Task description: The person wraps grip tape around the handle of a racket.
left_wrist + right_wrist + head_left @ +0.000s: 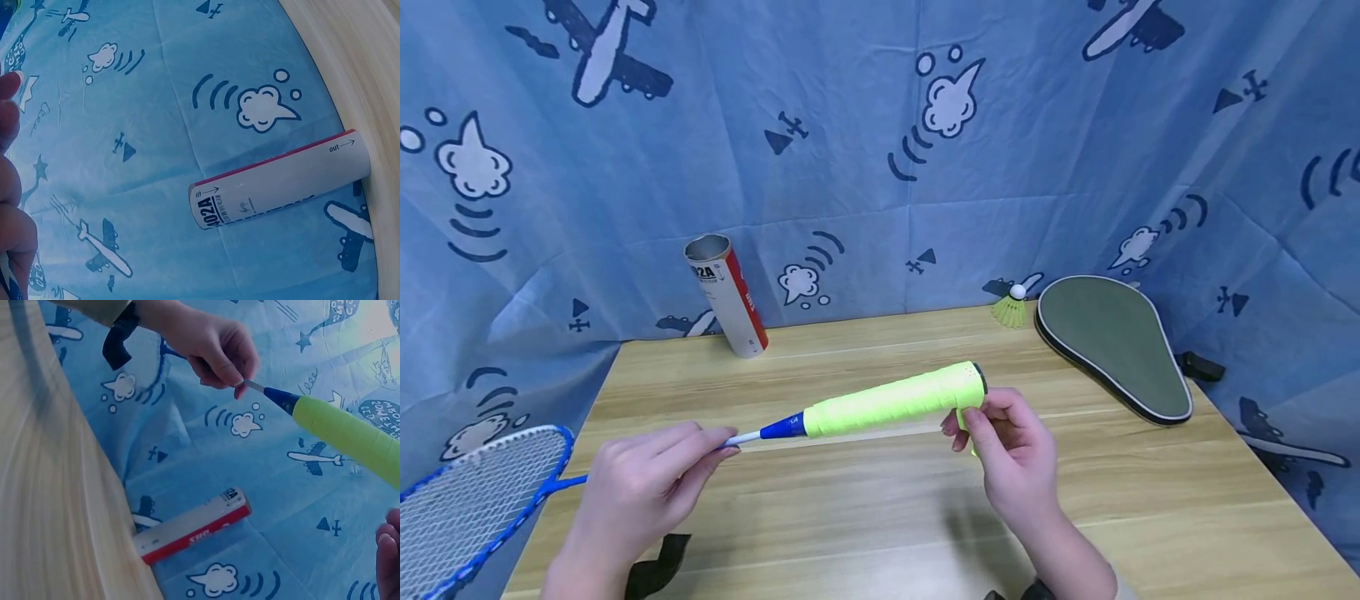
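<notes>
A blue badminton racket (pixel 553 485) is held up over the table, its strung head at the far left. My left hand (pixel 643 479) pinches the thin shaft (pixel 747 437) just ahead of the blue cone. Bright yellow-green grip tape (pixel 891 400) is wound around the handle, which points right and slightly up. At the butt end, my right hand (pixel 1013 446) pinches a short loose piece of that tape between thumb and fingers. The right wrist view shows the wrapped handle (pixel 344 434) and the left hand (pixel 212 347); only some right fingers (pixel 389 556) appear there.
A white and red shuttlecock tube (pixel 728 296) stands at the table's back left. A yellow shuttlecock (pixel 1011 308) lies at the back edge, beside a dark green paddle-shaped case (pixel 1108 342). Behind the wooden table (pixel 850 517) hangs a blue airplane-print curtain (pixel 850 167).
</notes>
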A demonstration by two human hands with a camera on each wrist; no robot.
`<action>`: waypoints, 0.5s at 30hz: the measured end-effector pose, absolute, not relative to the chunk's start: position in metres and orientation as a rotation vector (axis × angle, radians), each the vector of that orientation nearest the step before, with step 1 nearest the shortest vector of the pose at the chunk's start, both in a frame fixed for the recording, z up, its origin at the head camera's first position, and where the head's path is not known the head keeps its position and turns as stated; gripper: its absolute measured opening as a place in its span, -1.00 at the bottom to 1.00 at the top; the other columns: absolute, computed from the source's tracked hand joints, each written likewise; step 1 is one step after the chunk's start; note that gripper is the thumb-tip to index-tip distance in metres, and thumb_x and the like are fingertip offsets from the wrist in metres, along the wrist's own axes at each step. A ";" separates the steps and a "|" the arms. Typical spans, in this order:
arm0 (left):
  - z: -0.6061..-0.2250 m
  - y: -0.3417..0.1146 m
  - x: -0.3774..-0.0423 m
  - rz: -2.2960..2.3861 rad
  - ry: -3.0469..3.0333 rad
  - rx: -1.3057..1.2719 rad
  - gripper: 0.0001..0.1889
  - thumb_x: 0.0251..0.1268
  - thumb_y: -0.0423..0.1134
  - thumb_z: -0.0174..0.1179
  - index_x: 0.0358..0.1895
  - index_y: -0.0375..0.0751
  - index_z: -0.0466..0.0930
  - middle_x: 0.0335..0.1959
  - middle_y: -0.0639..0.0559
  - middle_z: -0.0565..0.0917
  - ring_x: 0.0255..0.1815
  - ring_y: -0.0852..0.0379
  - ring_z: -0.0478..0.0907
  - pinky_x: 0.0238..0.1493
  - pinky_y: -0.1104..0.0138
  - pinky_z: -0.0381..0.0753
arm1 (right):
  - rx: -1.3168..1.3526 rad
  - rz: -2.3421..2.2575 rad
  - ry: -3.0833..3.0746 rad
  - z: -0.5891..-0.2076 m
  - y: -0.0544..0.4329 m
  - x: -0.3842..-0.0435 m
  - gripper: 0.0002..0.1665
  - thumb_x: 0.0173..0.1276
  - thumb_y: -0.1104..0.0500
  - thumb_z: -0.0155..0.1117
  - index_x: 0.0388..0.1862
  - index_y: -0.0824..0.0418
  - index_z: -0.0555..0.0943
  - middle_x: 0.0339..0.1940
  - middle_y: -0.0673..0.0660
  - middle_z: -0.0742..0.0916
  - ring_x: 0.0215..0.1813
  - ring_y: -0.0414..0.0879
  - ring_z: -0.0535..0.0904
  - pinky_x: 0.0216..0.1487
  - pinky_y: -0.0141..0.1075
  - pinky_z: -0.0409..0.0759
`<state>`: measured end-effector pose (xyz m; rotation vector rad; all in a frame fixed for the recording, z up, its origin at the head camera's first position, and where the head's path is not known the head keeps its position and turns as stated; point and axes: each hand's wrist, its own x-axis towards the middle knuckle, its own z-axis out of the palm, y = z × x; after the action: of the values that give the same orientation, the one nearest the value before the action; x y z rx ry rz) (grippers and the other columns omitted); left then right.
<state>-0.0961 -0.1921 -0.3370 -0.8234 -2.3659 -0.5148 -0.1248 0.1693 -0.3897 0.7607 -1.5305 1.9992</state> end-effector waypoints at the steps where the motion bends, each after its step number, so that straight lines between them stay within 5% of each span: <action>1: -0.337 -0.192 -0.096 -0.508 -2.366 -0.823 -0.44 0.60 0.24 -0.06 -0.17 -0.08 0.82 -0.47 0.23 0.72 -0.64 0.37 0.46 -0.53 0.65 0.44 | 0.772 1.997 -1.512 -0.390 0.170 -0.125 -0.86 0.40 0.69 -0.02 -0.15 0.63 0.46 -0.38 0.14 0.74 -0.33 -0.10 0.70 -0.43 -0.36 0.63; 15: -0.339 -0.190 -0.099 -0.539 -2.361 -0.828 -0.53 0.61 0.18 -0.02 -0.22 -0.06 0.73 -0.51 0.26 0.67 -0.67 0.44 0.35 -0.57 0.64 0.41 | 0.755 2.009 -1.466 -0.394 0.170 -0.128 -0.79 0.36 0.71 0.01 -0.19 0.58 0.56 -0.36 0.15 0.74 -0.35 -0.09 0.69 -0.42 -0.36 0.63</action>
<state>-0.0988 -0.1895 -0.3393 -0.8284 -2.3615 -0.5393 -0.1283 0.1700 -0.3942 0.7552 -1.4656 2.0089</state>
